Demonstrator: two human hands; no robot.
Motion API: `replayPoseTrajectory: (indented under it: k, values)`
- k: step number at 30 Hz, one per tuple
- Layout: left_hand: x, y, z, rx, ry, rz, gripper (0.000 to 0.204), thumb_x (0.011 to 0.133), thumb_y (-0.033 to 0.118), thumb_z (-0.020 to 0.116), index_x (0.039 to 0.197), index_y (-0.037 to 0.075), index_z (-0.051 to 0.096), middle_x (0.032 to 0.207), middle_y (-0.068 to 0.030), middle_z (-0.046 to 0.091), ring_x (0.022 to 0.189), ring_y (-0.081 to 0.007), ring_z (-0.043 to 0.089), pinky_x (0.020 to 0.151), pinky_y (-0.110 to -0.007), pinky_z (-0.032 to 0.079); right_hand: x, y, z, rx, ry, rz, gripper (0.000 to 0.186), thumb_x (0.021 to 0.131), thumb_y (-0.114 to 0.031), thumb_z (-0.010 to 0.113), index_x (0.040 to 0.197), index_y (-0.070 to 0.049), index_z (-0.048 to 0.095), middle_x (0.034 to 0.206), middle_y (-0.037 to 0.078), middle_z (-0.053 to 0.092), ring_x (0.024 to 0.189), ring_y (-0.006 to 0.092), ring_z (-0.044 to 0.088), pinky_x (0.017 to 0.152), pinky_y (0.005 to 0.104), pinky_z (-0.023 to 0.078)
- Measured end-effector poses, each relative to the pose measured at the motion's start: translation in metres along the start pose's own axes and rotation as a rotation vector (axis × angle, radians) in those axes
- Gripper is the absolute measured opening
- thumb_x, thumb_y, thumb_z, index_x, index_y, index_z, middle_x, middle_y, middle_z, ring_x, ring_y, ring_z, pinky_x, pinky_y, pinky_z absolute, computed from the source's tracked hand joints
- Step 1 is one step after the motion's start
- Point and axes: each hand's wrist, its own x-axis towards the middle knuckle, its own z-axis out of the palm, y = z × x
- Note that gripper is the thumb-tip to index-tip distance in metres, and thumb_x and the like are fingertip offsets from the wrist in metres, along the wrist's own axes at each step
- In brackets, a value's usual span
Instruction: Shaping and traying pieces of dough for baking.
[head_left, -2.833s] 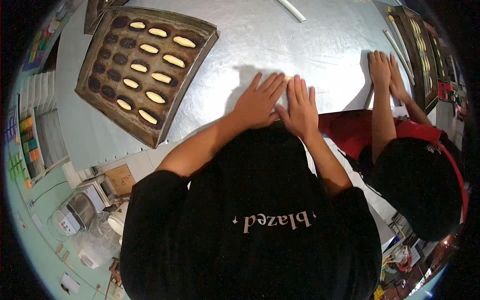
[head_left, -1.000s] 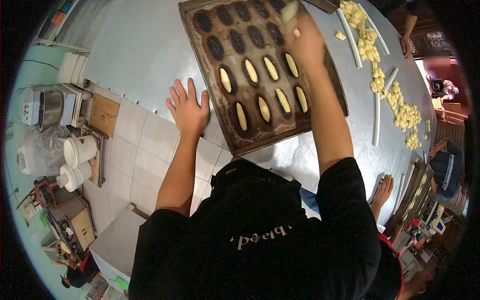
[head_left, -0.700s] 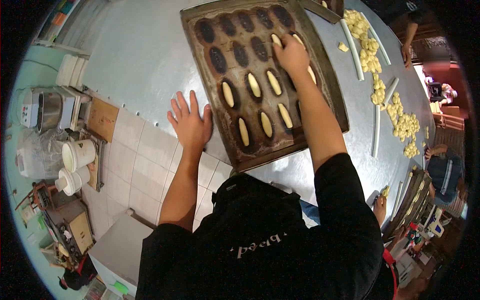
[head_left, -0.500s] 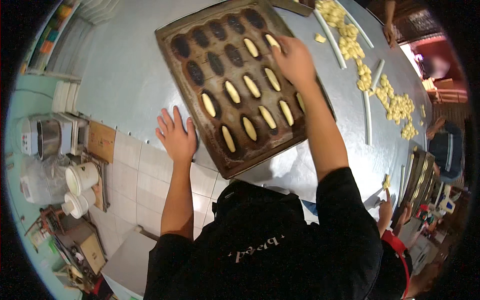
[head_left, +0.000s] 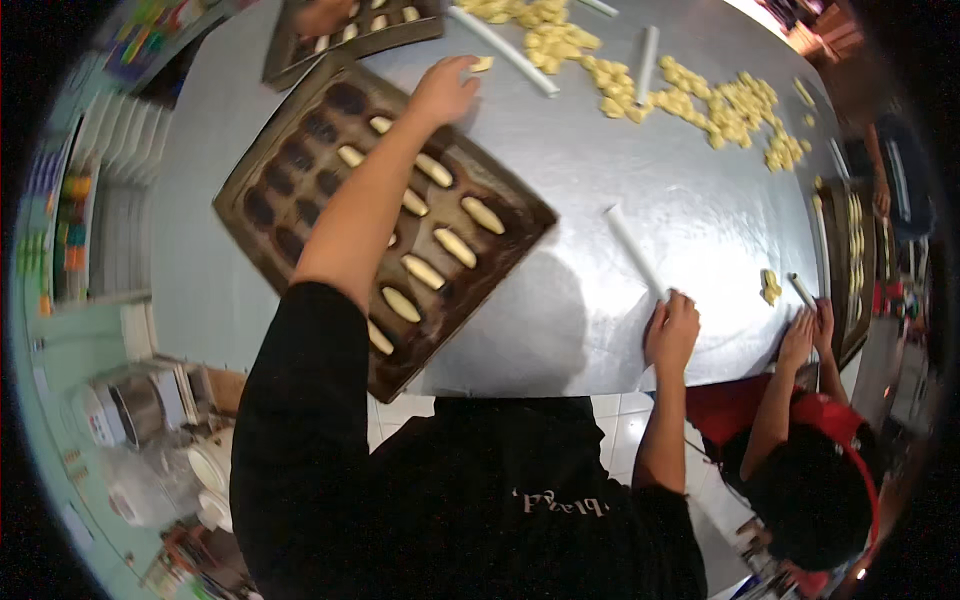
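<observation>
Dough pieces [head_left: 640, 85]: left hand [head_left: 445, 90] now reaches off the tray [head_left: 300, 215], fingers loose, empty; right hand [head_left: 672, 330] grips a dough rope [head_left: 635, 250].

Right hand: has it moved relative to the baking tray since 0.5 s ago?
Yes. The right hand was over the moulds of the baking tray. It is now off the tray to the right, at the near end of a dough rope.
</observation>
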Motion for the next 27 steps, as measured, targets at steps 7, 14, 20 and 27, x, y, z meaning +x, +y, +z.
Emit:
replayPoseTrajectory:
  k: [7,14,20,27]
  values:
    - [0.078,0.0,0.06,0.463,-0.497,-0.206,0.034,0.089,0.015,0.057,0.121,0.009,0.063,0.128,-0.02,0.055,0.112,-0.0365,0.056,0.096,-0.04,0.046,-0.099,-0.007,-0.046,0.309,-0.174,0.125,0.029,0.092,-0.002,0.049,0.121,0.002,0.05,0.116,0.022,0.054,0.109,0.0371,0.052,0.092,0.0406,0.042]
    - [-0.013,0.152,0.018,-0.279,-0.223,0.011,0.031,0.093,0.022,0.059,0.123,0.013,0.064,0.094,-0.0126,0.071,0.076,-0.0193,0.068,0.068,-0.032,0.052,-0.085,0.013,-0.047,0.908,-0.1,0.541,0.028,0.1,-0.015,0.045,0.122,0.003,0.048,0.092,0.002,0.051,0.08,0.01,0.047,0.073,0.0244,0.042]
    - [-0.233,0.261,0.102,-0.083,-0.43,0.449,0.039,0.091,0.023,0.057,0.125,0.004,0.059,0.139,-0.0119,0.051,0.128,-0.0273,0.049,0.108,-0.046,0.035,-0.048,0.021,-0.037,1.375,-0.167,0.513,0.03,0.101,-0.016,0.044,0.126,0.002,0.046,0.093,0.003,0.055,0.081,0.0088,0.049,0.076,0.0231,0.041]
    - [-0.235,0.266,0.045,-0.15,-0.175,0.304,0.042,0.084,0.027,0.065,0.123,0.012,0.06,0.139,-0.0123,0.049,0.126,-0.0309,0.048,0.108,-0.052,0.03,-0.034,0.011,-0.07,0.446,-0.475,0.127,0.027,0.092,-0.013,0.057,0.118,-0.004,0.056,0.107,0.009,0.062,0.094,0.0199,0.059,0.086,0.0334,0.046]
